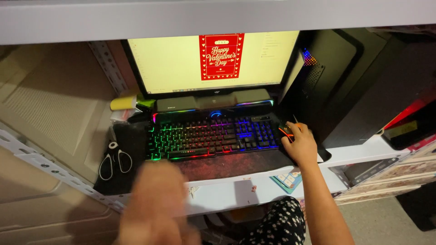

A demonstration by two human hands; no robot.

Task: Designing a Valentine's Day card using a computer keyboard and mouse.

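My right hand (300, 144) rests on a black computer mouse (286, 129) with orange lights, just right of a keyboard (212, 137) lit in rainbow colours. My left hand (156, 199) is a blur in the foreground, raised in front of the shelf edge, fingers apart and holding nothing. A monitor (181, 61) behind the keyboard shows a pale page with a red card in the middle. A dark sound bar (213, 103) with a coloured light strip sits under the monitor.
White-handled scissors (115, 160) lie on a black mat left of the keyboard. A black computer tower (336, 81) stands at the right. A yellow object (123, 103) sits left of the monitor. A metal shelf rail (41, 165) runs along the left.
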